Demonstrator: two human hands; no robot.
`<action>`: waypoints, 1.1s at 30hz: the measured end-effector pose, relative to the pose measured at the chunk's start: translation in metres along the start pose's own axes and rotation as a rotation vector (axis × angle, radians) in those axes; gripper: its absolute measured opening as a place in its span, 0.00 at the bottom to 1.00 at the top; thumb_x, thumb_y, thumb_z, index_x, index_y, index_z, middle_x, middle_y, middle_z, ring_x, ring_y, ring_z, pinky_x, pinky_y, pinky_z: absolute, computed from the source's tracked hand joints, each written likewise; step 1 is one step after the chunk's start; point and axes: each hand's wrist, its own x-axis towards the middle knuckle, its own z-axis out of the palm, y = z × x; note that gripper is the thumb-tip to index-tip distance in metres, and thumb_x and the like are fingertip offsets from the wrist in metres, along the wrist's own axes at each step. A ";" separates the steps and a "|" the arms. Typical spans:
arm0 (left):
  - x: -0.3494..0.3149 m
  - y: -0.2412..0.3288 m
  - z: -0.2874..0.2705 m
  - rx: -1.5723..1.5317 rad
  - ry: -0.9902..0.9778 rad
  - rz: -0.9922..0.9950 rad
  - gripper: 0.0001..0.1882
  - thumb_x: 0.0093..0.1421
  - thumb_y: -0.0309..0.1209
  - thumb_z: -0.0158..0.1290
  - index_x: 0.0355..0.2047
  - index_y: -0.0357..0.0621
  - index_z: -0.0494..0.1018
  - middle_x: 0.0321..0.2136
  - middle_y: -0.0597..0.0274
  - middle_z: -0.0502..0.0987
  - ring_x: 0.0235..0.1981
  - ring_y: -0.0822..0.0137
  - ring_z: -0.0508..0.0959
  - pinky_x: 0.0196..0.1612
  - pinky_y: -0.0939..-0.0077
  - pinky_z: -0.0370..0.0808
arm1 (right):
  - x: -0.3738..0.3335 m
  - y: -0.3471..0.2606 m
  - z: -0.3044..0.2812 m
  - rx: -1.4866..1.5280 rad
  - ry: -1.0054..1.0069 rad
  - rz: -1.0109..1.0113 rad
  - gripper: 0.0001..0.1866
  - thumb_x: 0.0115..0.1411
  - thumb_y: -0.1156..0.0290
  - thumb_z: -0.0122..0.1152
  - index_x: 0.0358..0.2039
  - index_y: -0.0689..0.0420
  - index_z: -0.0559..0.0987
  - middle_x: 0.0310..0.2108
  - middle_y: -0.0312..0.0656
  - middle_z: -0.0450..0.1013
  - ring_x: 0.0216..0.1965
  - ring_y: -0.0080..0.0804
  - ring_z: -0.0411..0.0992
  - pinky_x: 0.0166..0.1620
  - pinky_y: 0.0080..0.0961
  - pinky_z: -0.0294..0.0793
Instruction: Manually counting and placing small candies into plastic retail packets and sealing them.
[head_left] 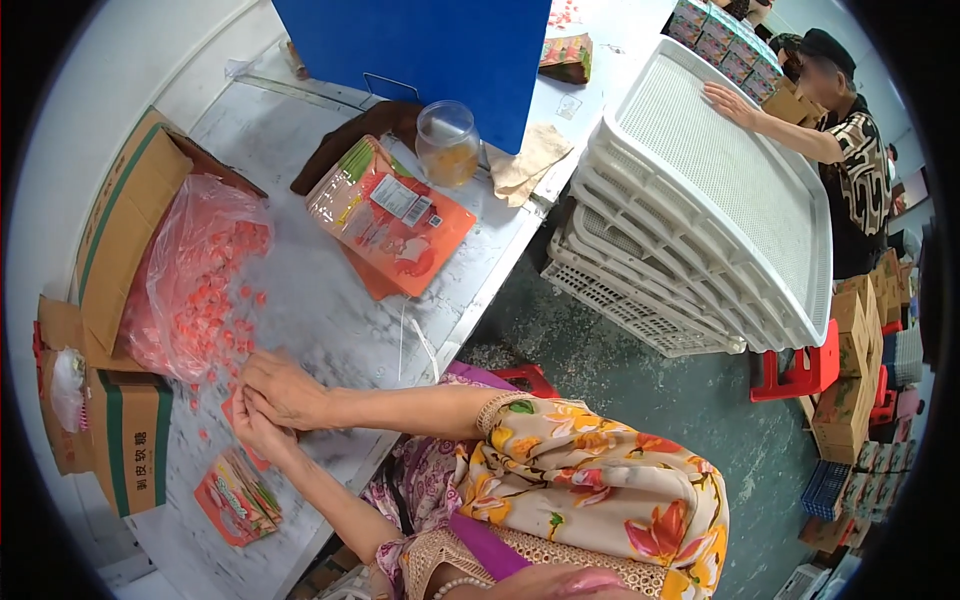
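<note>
At the table's left side my two hands meet, fingers closed and pressed together. My right hand (284,390) is curled over the fingertips of my left hand (262,428). A small red pouch (228,410) shows at and below the fingers, partly hidden by them. Just beyond, small red wrapped pieces (205,320) spill from a large clear plastic bag (185,235) lying in an opened cardboard box (125,225). Nearer to me than my hands lies a fanned stack of red and green pouches (238,497).
Larger printed pouches (410,225), a clear plastic jar (447,145), a beige cloth (530,165) and a blue panel (420,60) occupy the table's farther part. To the right rise stacked white trays (700,190), where a co-worker (850,160) rests a hand. Red stools (800,365) and cartons (845,380) stand beyond.
</note>
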 end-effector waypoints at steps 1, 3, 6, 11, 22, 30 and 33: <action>-0.002 0.000 0.001 -0.049 -0.032 0.041 0.14 0.67 0.31 0.49 0.45 0.32 0.73 0.38 0.58 0.77 0.36 0.71 0.77 0.38 0.78 0.75 | -0.002 -0.001 -0.003 0.005 0.023 -0.083 0.06 0.56 0.71 0.55 0.31 0.61 0.74 0.34 0.46 0.70 0.39 0.47 0.69 0.40 0.41 0.67; -0.008 0.010 0.008 0.000 -0.044 0.027 0.13 0.67 0.31 0.49 0.45 0.31 0.73 0.38 0.58 0.77 0.37 0.71 0.77 0.38 0.78 0.75 | -0.006 -0.002 -0.010 0.003 -0.001 -0.090 0.07 0.57 0.72 0.56 0.33 0.62 0.74 0.37 0.47 0.70 0.42 0.48 0.68 0.45 0.41 0.68; -0.010 0.011 0.006 0.121 0.000 0.007 0.13 0.66 0.29 0.49 0.46 0.31 0.74 0.39 0.58 0.78 0.38 0.69 0.77 0.40 0.78 0.75 | -0.008 -0.007 -0.012 0.039 -0.026 -0.025 0.08 0.57 0.72 0.56 0.35 0.63 0.74 0.41 0.49 0.70 0.46 0.49 0.68 0.50 0.40 0.68; -0.017 0.021 0.000 0.741 0.083 0.146 0.17 0.64 0.29 0.52 0.50 0.31 0.73 0.45 0.52 0.78 0.44 0.64 0.78 0.48 0.74 0.74 | 0.028 -0.037 -0.026 -0.203 -0.490 0.373 0.18 0.53 0.71 0.56 0.45 0.60 0.72 0.55 0.55 0.67 0.56 0.56 0.63 0.58 0.47 0.60; -0.010 0.054 0.026 0.534 0.163 0.218 0.09 0.62 0.24 0.49 0.42 0.36 0.73 0.23 0.53 0.77 0.22 0.67 0.77 0.27 0.69 0.73 | 0.060 -0.002 -0.008 -0.112 -0.348 0.131 0.27 0.69 0.56 0.35 0.62 0.56 0.65 0.65 0.51 0.58 0.65 0.48 0.57 0.66 0.44 0.52; -0.018 0.079 0.016 -0.141 0.265 0.027 0.16 0.64 0.26 0.50 0.51 0.35 0.65 0.25 0.63 0.71 0.20 0.77 0.73 0.18 0.81 0.76 | -0.018 -0.035 -0.035 0.133 -0.410 0.246 0.35 0.55 0.73 0.66 0.63 0.57 0.64 0.57 0.43 0.65 0.53 0.35 0.70 0.50 0.31 0.76; -0.022 0.069 0.015 -0.243 0.173 0.057 0.18 0.66 0.29 0.50 0.53 0.36 0.65 0.26 0.63 0.72 0.20 0.76 0.74 0.21 0.78 0.78 | -0.006 -0.029 -0.033 0.183 -0.353 0.286 0.30 0.52 0.77 0.69 0.56 0.56 0.72 0.49 0.42 0.71 0.43 0.31 0.75 0.42 0.26 0.79</action>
